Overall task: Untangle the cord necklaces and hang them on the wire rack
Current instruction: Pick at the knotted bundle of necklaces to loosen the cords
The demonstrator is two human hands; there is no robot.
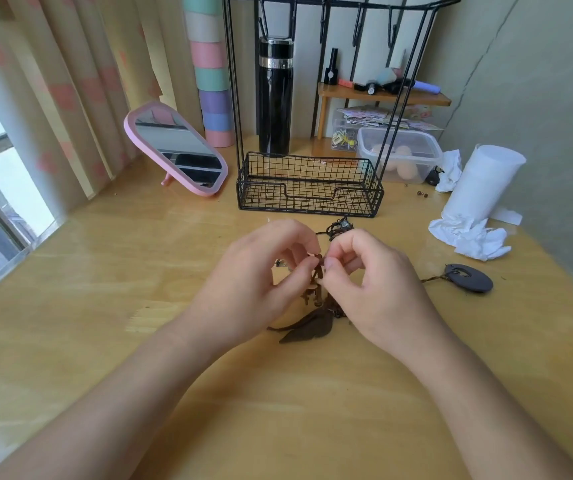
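Both hands [319,271] pinched on tangled cord necklaces [316,289]

No legible txt, labels or nos. anywhere.

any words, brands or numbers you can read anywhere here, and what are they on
No text here can be read.
Black flask: no label legible.
Small black bottle: a round white mark, too small to read.
Printed papers under the wooden shelf: too blurred to read.
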